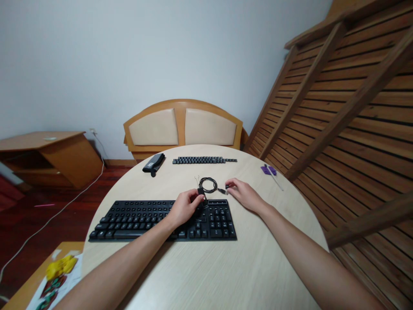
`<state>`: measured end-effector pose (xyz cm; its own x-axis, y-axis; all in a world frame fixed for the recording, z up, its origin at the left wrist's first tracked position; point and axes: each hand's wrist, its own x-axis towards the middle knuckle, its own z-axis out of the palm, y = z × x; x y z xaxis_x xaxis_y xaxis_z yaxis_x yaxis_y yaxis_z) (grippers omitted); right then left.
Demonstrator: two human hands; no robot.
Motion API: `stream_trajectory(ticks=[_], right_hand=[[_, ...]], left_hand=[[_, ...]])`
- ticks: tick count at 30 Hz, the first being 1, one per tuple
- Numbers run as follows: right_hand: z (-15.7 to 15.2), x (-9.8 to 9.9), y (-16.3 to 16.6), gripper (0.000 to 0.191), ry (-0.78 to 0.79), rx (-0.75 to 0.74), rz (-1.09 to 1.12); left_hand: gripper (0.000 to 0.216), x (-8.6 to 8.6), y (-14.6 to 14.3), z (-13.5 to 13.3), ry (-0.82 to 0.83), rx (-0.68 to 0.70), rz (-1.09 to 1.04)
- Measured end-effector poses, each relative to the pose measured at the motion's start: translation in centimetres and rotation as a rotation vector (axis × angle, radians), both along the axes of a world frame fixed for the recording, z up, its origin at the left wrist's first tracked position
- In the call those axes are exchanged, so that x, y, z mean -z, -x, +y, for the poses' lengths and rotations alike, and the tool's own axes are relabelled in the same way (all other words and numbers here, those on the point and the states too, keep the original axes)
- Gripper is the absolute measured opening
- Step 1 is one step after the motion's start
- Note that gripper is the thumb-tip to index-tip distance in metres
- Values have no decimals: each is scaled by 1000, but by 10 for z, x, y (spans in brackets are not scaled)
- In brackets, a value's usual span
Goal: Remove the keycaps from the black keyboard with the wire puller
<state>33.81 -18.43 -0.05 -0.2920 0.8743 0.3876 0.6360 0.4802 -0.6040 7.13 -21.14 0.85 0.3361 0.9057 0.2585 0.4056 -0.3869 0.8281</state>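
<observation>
Over the right half of the black keyboard (129, 234), my left hand (186, 207) is closed around a small black handle (201, 190). Two thin bent wires (196, 179) rise from its top, like a wire keycap puller. To the right, my right hand (243, 193) pinches a small black piece (227, 186), which looks like a keycap. Its fingertips are close to the USB plug (222, 190) of a coiled black cable (208, 185) lying behind the keyboard. Loose black keycaps (201, 160) stand in rows farther back on the table.
On the round table (258, 258) are a folded black item (154, 163) at the back left and a purple item (269, 170) with a thin stick (275, 178) at the right. Wooden slats (355, 129) lean beyond the right edge. A yellow bundle (61, 267) sits lower left.
</observation>
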Motion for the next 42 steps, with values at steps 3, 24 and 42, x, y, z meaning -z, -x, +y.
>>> stream_trajectory(ticks=[3, 24, 42], right_hand=[[14, 13, -15, 26, -9, 94, -2], [26, 18, -33, 21, 3, 197, -118], [127, -1, -36, 23, 85, 559, -400]], left_hand=[[34, 1, 0, 0, -2, 6, 15], [33, -2, 0, -2, -16, 11, 32], [34, -1, 0, -2, 54, -10, 48]])
